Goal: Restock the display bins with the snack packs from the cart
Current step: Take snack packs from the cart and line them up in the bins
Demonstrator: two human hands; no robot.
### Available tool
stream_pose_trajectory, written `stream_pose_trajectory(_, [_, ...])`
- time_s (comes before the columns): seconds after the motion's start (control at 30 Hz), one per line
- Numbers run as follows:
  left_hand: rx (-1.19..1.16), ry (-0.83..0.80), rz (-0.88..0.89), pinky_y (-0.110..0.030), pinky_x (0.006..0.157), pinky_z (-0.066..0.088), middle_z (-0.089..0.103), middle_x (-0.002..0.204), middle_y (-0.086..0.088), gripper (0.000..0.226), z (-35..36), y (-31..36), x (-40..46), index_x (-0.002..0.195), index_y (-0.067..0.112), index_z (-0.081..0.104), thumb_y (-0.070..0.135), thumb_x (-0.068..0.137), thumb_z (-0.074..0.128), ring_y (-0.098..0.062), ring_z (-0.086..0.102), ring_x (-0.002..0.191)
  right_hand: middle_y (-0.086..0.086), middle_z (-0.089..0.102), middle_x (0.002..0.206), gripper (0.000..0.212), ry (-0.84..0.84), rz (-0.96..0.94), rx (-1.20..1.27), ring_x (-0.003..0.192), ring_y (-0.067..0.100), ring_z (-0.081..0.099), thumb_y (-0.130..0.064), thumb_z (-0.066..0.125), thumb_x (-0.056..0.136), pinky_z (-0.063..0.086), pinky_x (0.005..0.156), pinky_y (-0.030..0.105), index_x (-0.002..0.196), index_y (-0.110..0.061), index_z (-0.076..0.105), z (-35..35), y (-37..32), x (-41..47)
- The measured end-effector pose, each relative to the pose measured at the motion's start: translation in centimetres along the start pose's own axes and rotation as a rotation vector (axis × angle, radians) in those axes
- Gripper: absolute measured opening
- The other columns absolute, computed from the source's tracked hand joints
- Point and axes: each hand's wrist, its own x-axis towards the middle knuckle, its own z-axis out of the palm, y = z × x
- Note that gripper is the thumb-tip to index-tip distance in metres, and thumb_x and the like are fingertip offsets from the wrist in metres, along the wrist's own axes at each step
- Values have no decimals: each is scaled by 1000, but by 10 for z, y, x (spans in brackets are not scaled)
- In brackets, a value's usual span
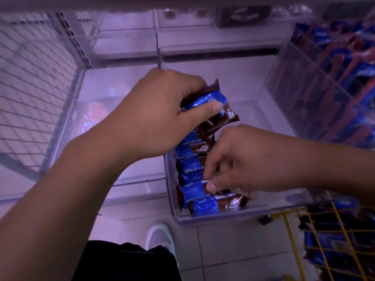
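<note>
The left hand [162, 110] reaches in from the near left, palm down, over the far end of a clear bin [223, 214]. Its fingers curl round a small bunch of blue-and-brown packs [211, 106], thumb laid across the top one, which tilts up to the far right. The right hand [241, 161] comes in from the right, lower and nearer, its fingers bent down among the row of packs [192, 165] in the bin; thumb and forefinger pinch the edge of a near pack [192, 191]. The row runs from the near wall of the bin up under the left hand, the packs lying crosswise against its left wall.

To the left sits another clear bin [97, 122]; something pale shows through its wall, too blurred to name. Far left is a wire mesh panel [36, 82]. To the right, a tilted clear bin [316, 94] is full of blue packs, smeared by blur. At the near right a yellow wire cart [332, 236] holds more blue packs and is cut off by the edge. Below, on the tiled floor [233, 252], a pale shoe [160, 238] and dark clothing [125, 262] show. The far shelf is hazy.
</note>
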Motion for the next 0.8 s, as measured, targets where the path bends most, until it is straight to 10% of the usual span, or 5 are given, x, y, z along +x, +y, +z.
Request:
stream_pose_trajectory(0.5, [21, -54, -31, -41, 73, 51, 70, 82, 2, 41, -1, 5, 0, 95, 22, 70, 53, 84, 45, -19, 62, 78, 3, 72, 61, 21, -103, 254, 170, 52, 8, 67, -25, 88, 72, 53, 52, 20, 65, -16, 71, -7, 0, -7])
stream_pose_trajectory(0.8, [-16, -62, -64, -39, 74, 52, 68, 84, 6, 31, 0, 6, 1, 93, 30, 65, 53, 83, 47, -16, 62, 81, -1, 69, 55, 40, 143, 233, 175, 50, 16, 70, -20, 93, 64, 54, 49, 26, 71, -15, 55, 13, 8, -5])
